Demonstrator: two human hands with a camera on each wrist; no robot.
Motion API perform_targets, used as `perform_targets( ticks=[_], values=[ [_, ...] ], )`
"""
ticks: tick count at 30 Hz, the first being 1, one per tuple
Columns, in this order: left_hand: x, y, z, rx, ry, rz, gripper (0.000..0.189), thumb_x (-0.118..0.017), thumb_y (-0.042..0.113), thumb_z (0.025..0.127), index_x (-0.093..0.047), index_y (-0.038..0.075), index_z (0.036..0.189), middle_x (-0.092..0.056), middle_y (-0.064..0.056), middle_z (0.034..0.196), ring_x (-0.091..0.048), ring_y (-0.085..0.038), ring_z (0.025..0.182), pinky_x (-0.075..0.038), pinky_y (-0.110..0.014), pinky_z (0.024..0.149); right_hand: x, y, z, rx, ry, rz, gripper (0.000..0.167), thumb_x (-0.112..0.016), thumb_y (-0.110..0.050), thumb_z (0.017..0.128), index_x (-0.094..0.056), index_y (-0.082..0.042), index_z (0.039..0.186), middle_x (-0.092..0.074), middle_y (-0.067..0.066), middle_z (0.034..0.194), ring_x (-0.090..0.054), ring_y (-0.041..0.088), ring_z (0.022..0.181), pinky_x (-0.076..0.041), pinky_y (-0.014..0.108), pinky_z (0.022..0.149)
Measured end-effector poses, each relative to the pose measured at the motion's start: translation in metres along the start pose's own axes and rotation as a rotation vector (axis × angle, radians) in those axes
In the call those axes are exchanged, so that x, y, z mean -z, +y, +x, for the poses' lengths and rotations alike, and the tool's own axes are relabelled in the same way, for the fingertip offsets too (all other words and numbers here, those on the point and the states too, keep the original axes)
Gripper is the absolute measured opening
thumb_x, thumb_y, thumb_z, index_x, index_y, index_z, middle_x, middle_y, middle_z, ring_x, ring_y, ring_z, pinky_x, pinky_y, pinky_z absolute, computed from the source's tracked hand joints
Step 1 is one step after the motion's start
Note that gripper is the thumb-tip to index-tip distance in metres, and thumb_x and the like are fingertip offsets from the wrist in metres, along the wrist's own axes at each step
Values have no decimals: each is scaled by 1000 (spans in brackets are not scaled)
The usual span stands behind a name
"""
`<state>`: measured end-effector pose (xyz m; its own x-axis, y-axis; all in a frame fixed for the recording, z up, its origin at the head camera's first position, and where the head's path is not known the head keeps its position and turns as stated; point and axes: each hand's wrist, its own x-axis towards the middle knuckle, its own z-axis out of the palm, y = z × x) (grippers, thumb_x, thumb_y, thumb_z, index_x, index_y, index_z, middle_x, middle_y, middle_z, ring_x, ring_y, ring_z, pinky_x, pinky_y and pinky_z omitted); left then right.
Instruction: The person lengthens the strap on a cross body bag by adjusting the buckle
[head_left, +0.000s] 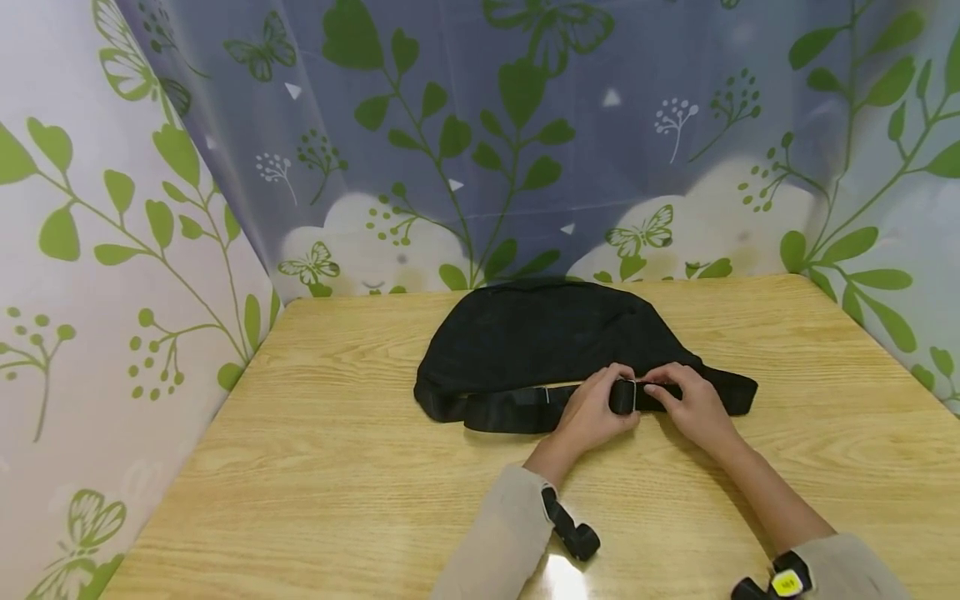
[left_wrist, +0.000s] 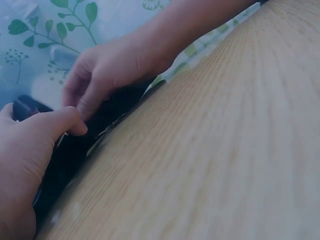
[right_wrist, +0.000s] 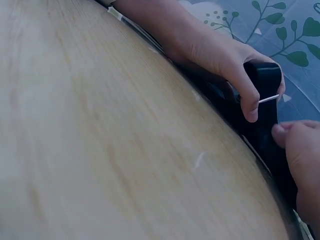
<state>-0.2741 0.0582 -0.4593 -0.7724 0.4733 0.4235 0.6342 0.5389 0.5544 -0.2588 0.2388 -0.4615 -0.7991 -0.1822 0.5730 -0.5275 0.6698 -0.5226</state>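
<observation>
A black waist bag (head_left: 532, 333) lies flat toward the back of the table, its strap (head_left: 506, 412) running along the near side. My left hand (head_left: 592, 412) grips the strap at a thin metal slider buckle (head_left: 634, 395). Between that thumb and fingers, a loop of webbing (right_wrist: 265, 77) bulges up beside the buckle in the right wrist view. Just right of the buckle, my right hand (head_left: 697, 408) pinches the strap with thumb and fingertips. The left wrist view has both hands close together, with the buckle largely hidden behind the left thumb.
The wood-grain table (head_left: 322, 483) extends around the bag. A patterned curtain (head_left: 420, 167) hangs at its back edge, with similar sheets on both sides. Black wrist straps (head_left: 573, 533) sit at both sleeve cuffs. A second metal strap fitting (head_left: 547, 395) shows left of the left hand.
</observation>
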Motion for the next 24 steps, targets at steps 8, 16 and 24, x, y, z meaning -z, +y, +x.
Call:
perform_targets(
  ticks=[8,16,24],
  values=[
    [1,1,-1,48,-6,-42,46,-75,21,75,-50,23,113,-51,7,95,-45,-6,74,-36,-14,59,2,2,0,-40,-57,-17,15,-65,2,83,-64,-2,97,-62,11,93,-54,31,90,-40,48,77],
    [1,1,-1,62,-26,-29,46,-74,22,76,-50,23,115,-52,6,96,-46,-6,74,-35,-14,60,3,-5,-3,-131,-107,167,19,-61,-19,90,-63,-7,105,-62,6,101,-52,19,99,-39,43,85],
    [1,1,-1,55,-23,-20,46,-75,22,75,-50,23,114,-52,7,94,-45,-5,73,-35,-13,59,1,-6,-1,-62,-46,147,10,-64,-6,85,-64,-6,95,-64,3,90,-55,5,87,-42,23,79]
  ],
)
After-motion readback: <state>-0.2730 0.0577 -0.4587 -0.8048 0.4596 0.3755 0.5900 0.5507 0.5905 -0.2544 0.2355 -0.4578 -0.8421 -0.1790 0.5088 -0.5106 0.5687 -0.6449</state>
